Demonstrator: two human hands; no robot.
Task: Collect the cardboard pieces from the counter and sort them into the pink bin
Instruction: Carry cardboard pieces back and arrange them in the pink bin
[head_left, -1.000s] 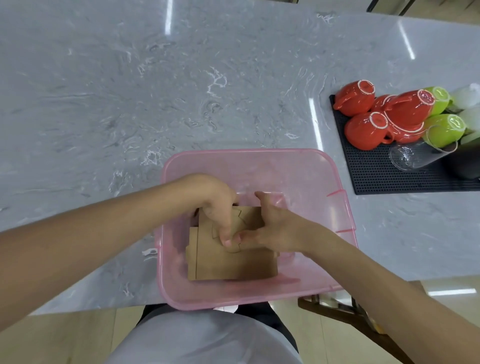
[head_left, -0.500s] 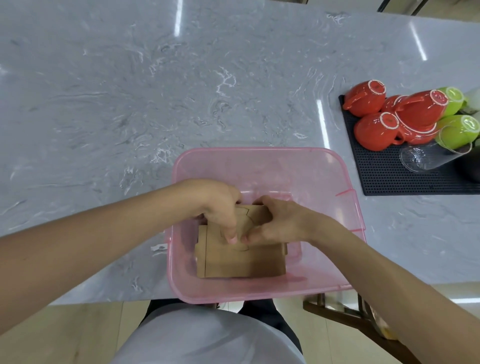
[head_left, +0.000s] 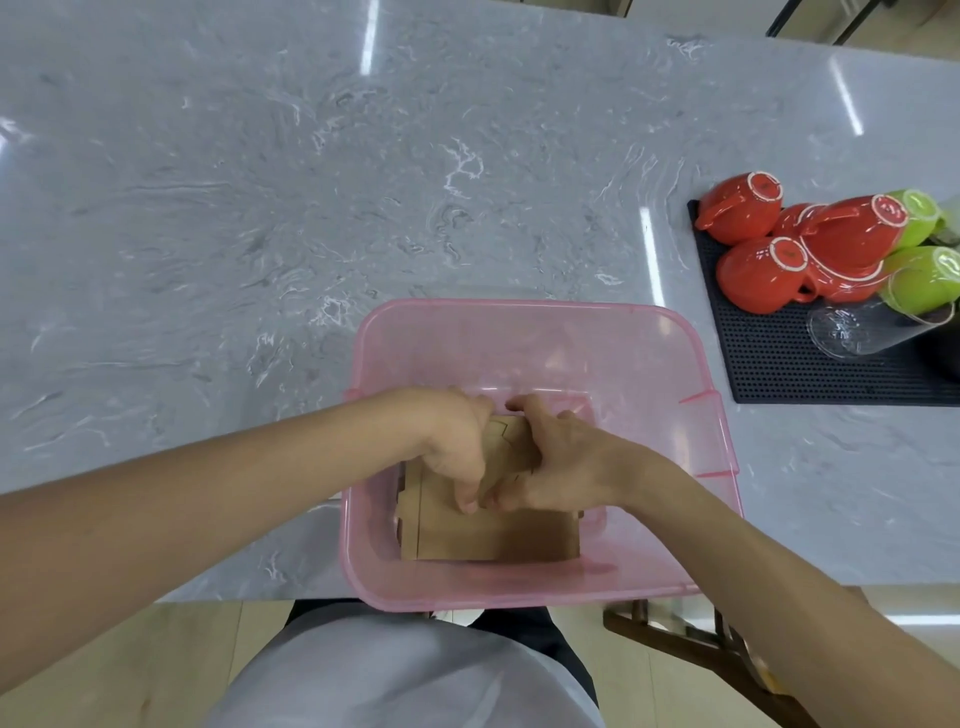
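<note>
Head view looks down on both hands reaching into the pink bin (head_left: 519, 332), their fingers (head_left: 470, 501) curled downward and meeting tip to tip over the cardboard pieces (head_left: 493, 535). The left hand (head_left: 457, 447) comes in from the left rim, its fingertips pressed onto the top sheet; the right hand (head_left: 556, 462) comes in from the right, its fingers bent and resting on the same sheet just beside the left ones. Whether either hand pinches a piece or only presses on it cannot be told, since the hands cover the spot. Under the hands the cardboard lies flat as a brown stack on the bin floor, toward the near wall, with a notched cut edge showing between the two hands and a second layer peeking out on the left. This translucent bin sits at the near edge of the grey marbled surface (head_left: 260, 208). Well apart to the right, a black mat (head_left: 779, 364) carries upturned red cups (head_left: 753, 275), green cups (head_left: 924, 280) and a clear glass (head_left: 857, 332) lying on its side.
</note>
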